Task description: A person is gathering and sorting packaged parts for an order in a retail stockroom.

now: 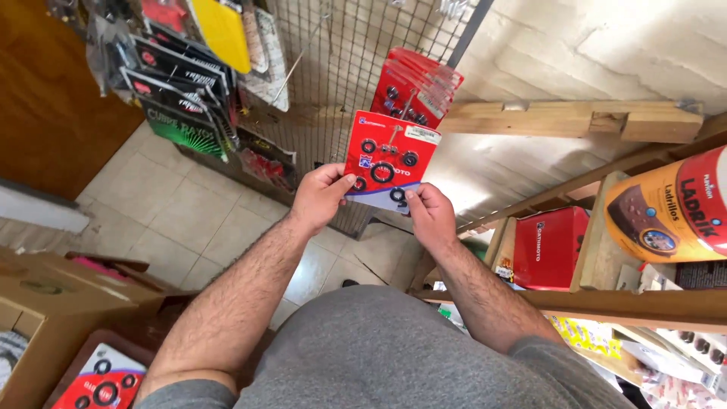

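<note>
Head view: red seal pack (2-handed)

Pale tiled floor is seen below; a wire grid panel is mounted against a whitewashed brick wall. Wooden shelving is fixed at right.

Red blister card in my left hand and right hand: glossy printed cardboard under clear plastic, black rubber-looking rings sealed in. Wire grid panel at 12 o'clock: thin grey metal, matt. Beam at 2 o'clock: raw wood, rough. Shelf at 3 o'clock: bare unvarnished timber. Floor tiles at 9 o'clock: pale, smooth, dull sheen. Box at 8 o'clock: matt brown cardboard. My shirt: grey knit cloth.
</note>
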